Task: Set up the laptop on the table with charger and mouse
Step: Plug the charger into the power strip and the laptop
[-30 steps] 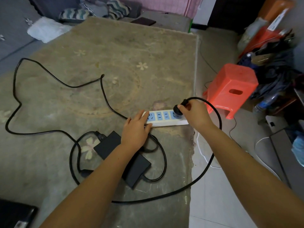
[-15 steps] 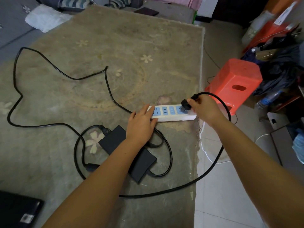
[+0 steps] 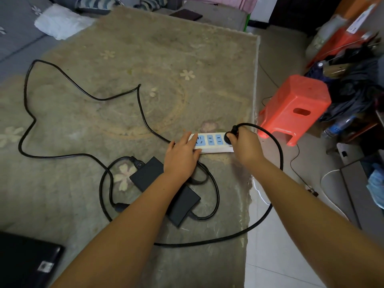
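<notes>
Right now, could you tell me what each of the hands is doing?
Left hand: open, pressed flat on the power strip.
Right hand: closed on the black plug.

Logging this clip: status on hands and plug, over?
Left hand flat, steadying power strip. Right hand grip on black plug at end socket. Charger brick beside; nothing blocking.

A worn, fuzzy olive-grey rug (image 3: 145, 65) of matted pile covers the floor, frayed along its right edge. Beside it lie smooth, glossy pale floor tiles (image 3: 276, 256). The power strip (image 3: 212, 143) is smooth white plastic with light blue socket faces. The charger brick (image 3: 148, 173) is matt black plastic, and its cable (image 3: 68, 79) looks like smooth black rubber with a faint sheen. The stool (image 3: 295, 107) is glossy red moulded plastic. The laptop lid (image 3: 22, 260) is dark with a slight gloss.
</notes>
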Available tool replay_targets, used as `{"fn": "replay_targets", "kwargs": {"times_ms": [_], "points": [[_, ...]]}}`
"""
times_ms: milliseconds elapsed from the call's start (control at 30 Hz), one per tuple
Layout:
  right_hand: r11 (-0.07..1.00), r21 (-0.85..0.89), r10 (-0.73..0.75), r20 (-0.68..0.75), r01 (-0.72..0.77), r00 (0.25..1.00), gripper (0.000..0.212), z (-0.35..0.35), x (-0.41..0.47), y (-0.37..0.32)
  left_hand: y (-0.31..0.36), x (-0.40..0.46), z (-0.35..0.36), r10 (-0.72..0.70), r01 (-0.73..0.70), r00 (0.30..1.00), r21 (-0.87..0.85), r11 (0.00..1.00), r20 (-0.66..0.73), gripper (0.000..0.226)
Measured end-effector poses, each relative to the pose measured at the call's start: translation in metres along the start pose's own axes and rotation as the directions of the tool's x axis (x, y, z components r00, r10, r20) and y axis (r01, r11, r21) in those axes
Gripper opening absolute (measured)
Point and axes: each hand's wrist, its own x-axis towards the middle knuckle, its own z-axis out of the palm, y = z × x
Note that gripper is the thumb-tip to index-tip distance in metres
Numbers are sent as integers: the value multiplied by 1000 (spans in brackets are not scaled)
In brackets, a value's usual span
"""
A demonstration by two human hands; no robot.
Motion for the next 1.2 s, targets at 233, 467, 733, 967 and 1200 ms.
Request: {"fn": "replay_targets", "kwargs": {"times_ms": [233, 467, 733, 967, 1200], "points": [[988, 65, 135, 107, -142, 985, 24, -11, -10, -16, -12, -36, -46, -18, 20, 1000, -175, 984, 11, 44], [982, 89, -185, 248, 168, 951, 49, 16, -121, -48, -112, -164, -74, -125, 103, 988, -210, 972, -94, 30], [948, -29, -304, 211, 317, 929, 55, 67, -170, -59, -112, -161, -62, 39, -40, 999, 131, 991, 10, 33], [944, -105, -287, 207, 313, 935, 48, 63, -178, -74, -154, -166, -139, 295, -284, 955, 216, 934, -19, 33], [966, -18, -253, 108, 257, 961, 42, 99, -232, -198, -257, -212, -238, 424, -391, 905, 317, 864, -37, 29]]}}
